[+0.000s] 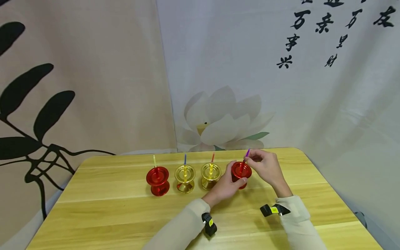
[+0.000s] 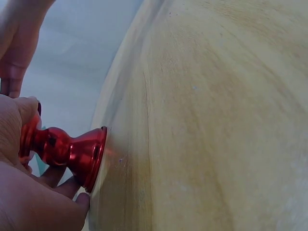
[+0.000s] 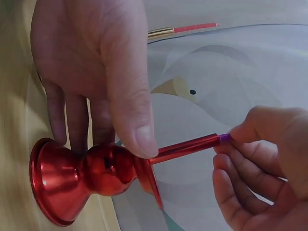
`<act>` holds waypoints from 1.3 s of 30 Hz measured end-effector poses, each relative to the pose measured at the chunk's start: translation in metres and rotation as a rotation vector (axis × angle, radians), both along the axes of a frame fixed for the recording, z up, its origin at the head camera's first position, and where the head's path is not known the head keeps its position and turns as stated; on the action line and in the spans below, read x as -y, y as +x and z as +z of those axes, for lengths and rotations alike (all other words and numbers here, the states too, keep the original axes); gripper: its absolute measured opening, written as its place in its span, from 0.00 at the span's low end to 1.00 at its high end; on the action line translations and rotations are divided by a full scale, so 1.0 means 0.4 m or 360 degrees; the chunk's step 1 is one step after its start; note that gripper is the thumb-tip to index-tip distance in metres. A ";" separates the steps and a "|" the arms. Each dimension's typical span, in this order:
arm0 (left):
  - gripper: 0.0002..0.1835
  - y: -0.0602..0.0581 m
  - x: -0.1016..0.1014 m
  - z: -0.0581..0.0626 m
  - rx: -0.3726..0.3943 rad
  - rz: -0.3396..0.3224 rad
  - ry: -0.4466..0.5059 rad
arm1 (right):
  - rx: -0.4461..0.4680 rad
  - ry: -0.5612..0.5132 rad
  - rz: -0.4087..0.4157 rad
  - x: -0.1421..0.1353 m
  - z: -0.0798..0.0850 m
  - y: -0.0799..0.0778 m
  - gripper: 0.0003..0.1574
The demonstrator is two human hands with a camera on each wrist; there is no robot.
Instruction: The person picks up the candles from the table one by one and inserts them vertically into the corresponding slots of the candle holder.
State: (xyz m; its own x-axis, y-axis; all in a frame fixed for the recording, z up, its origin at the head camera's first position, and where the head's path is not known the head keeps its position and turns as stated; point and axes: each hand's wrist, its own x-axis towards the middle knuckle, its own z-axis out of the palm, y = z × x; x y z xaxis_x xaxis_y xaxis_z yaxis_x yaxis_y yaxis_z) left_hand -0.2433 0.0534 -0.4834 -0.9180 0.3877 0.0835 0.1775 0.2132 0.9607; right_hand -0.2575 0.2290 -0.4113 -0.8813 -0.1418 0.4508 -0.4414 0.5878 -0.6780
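At the right end of a row stands a red metal candle holder [image 1: 241, 170], its base on the table. My left hand [image 1: 225, 187] grips it, with the thumb at the rim of its dish and fingers behind the stem. My right hand [image 1: 265, 167] pinches a thin purple candle [image 3: 225, 138] between thumb and index finger. The candle's lower end sits in the top of the holder's red tube [image 3: 187, 147]. Most of the purple length is hidden by the fingers in the right wrist view.
Left of the hands stand a gold holder [image 1: 210, 182] with a red candle [image 1: 213, 157], another gold holder [image 1: 185, 184] with a blue candle [image 1: 185, 159], and a red holder [image 1: 157, 184] with a pale yellow candle [image 1: 154, 161]. A printed cloth [image 1: 125, 86] hangs behind the wooden table [image 1: 109, 208].
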 end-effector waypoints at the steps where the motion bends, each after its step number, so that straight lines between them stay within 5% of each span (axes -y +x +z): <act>1: 0.39 -0.001 0.000 0.000 0.0000 -0.0001 0.0003 | -0.0005 0.0009 0.0000 0.000 0.000 -0.001 0.02; 39: 0.41 -0.003 0.000 -0.014 0.0027 0.0000 -0.0005 | -0.0087 0.0023 0.0068 -0.003 -0.016 -0.006 0.03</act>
